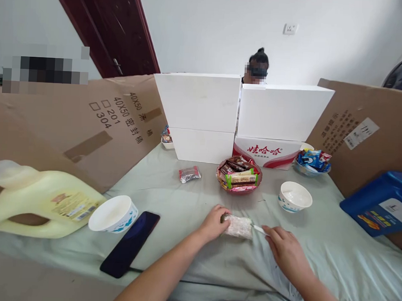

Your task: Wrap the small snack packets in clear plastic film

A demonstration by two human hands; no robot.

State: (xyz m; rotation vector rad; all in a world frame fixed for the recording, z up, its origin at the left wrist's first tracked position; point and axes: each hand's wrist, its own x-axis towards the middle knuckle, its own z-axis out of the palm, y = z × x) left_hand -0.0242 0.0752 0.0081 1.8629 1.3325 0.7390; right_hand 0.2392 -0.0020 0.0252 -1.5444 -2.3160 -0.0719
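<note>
We held the sealed snack packet (238, 226) between both hands: left hand (213, 223) closed around it, right hand (285, 250) pinching its end, unopened.

White wall (227, 26) behind with a socket (290, 28), dark red door (106, 24) on the left, soft, probably daylight, over the cloth-covered table (334, 247)
</note>
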